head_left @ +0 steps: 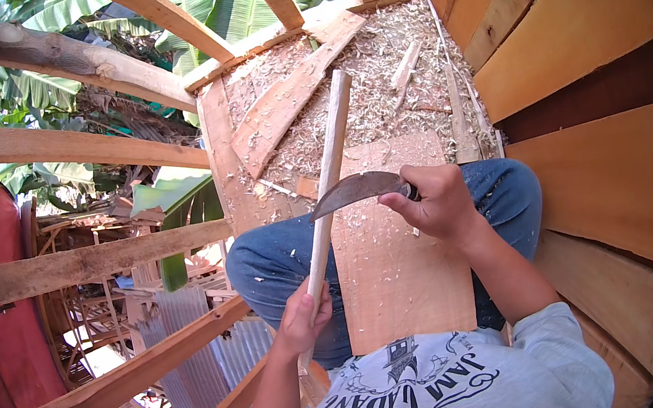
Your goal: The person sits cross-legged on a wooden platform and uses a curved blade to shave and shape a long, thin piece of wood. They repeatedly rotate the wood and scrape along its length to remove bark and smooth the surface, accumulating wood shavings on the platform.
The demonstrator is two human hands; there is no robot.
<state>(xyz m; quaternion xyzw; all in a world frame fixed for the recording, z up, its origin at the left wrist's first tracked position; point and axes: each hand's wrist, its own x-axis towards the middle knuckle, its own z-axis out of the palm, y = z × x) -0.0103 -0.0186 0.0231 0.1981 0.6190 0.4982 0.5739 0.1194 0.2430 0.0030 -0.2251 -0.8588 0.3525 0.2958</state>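
My left hand [303, 317] is wrapped round the lower part of a long pale wooden stick [330, 153], which slants up and away from me. In my right hand [439, 197] is the dark handle of a curved knife [354, 190], its broad grey blade pointing left. The blade lies across the stick near its middle; whether its edge bites into the wood I cannot tell. Beneath both, a flat wooden board [404, 268] rests on my lap between my knees. The knife's handle is mostly hidden by my fingers.
Wood shavings [372, 54] cover the floor ahead, with a wide offcut plank [289, 95] and a smaller scrap [406, 67] among them. Spaced wooden rails [91, 264] stand at my left, with a drop to metal roofing sheets [181, 335] beyond. A plank wall [611, 187] rises at right.
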